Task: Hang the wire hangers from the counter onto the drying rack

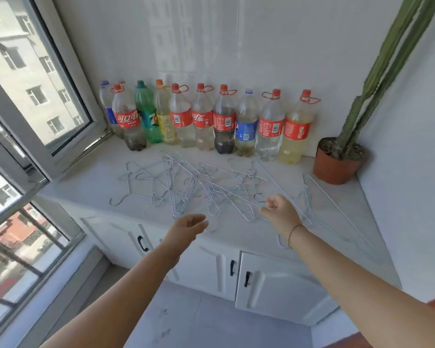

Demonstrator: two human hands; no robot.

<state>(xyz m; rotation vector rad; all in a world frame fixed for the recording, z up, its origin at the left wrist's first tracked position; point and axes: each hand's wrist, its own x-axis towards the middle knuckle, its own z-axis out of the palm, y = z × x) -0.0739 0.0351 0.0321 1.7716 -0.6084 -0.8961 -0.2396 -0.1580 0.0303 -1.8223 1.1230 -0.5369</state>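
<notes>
1. The left hand (190,223) is loosely curled and holds nothing, at the counter's (91,182) front edge.
2. The right hand (279,209) curls its fingers over the wire hangers (211,189); I cannot tell whether it pinches one.
3. The hangers lie tangled on the counter, at 12 o'clock from both hands.
4. Bottles (201,119) line the wall beyond, with a potted cactus (337,162) at 2 o'clock.

A row of large plastic soda bottles (201,119), most with red labels and red caps, stands against the white wall (236,46). At its right end sits a tall green cactus (377,71) in a terracotta-coloured pot (335,169). An open grey-framed window (48,84) is on the left, and white cabinet doors (274,287) with black handles are below.
</notes>
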